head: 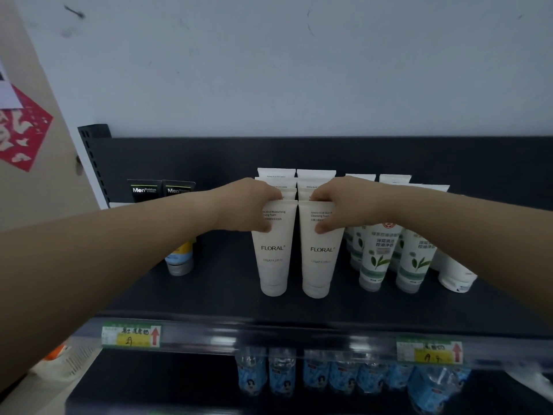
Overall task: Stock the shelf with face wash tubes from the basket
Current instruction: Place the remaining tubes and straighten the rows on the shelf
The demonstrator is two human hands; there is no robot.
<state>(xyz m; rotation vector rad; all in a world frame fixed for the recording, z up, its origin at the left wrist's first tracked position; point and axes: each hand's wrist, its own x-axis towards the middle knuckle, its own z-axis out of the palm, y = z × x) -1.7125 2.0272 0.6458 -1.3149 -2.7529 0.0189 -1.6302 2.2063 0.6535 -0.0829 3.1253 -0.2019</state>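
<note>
Face wash tubes point(273, 253): FLORAL Cleansing Foam

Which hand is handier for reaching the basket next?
Probably the left hand, on the left FLORAL tube: the basket shows low on its side, under that arm. The right hand, on the right FLORAL tube, would have to cross over.

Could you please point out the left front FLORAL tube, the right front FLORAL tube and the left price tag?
left front FLORAL tube point(272, 248): head view, on the FLORAL lettering.
right front FLORAL tube point(321, 249): head view, on the FLORAL lettering.
left price tag point(129, 341): head view, on its yellow strip.
</note>
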